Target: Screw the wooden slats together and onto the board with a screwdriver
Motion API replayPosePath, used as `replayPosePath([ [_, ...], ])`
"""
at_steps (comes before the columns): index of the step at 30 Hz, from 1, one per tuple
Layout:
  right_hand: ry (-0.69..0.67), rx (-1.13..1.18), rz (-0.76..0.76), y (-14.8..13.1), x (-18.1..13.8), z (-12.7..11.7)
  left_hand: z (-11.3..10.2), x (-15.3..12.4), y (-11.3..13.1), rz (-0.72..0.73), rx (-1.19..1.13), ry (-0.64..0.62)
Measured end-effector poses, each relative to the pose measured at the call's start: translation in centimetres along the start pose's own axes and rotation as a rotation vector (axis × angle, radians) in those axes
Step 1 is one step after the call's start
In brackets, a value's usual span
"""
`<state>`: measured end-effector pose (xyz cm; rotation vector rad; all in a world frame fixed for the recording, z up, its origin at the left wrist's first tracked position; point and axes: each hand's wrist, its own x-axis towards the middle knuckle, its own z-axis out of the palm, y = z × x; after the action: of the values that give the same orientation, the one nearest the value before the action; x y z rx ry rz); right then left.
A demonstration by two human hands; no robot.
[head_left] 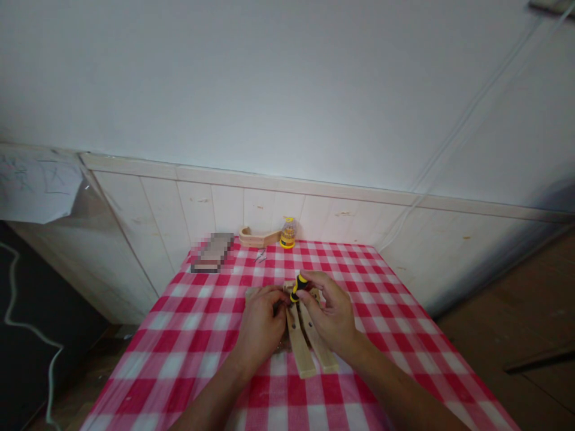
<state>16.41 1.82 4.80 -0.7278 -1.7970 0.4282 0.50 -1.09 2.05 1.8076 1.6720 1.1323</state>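
My right hand is closed around a small yellow and black screwdriver, tilted with its lower end toward a wooden assembly. That assembly has two pale wooden strips side by side, with dark screw heads or holes along them. Beside the screwdriver's lower end, my left hand has its fingers bent together at the upper left of the wood. Whatever the left fingertips pinch is too small or hidden to name. The screwdriver's tip is also hidden.
A red and white checked cloth covers the table. Toward the wall stand a yellow-capped clear container, a curved wooden piece and a blurred-out flat object. Small metal pieces lie nearby. A white cable hangs at left.
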Motion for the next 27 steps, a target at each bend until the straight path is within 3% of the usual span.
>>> replayPosePath([
  [16, 0.026, -0.003, -0.021, 0.0, 0.1, 0.1, 0.0, 0.1, 0.0, 0.006, 0.024, -0.011],
  [27, -0.035, 0.049, 0.032, -0.1, -0.6, 0.0, -0.1, 0.1, 0.0, 0.001, -0.002, -0.007],
])
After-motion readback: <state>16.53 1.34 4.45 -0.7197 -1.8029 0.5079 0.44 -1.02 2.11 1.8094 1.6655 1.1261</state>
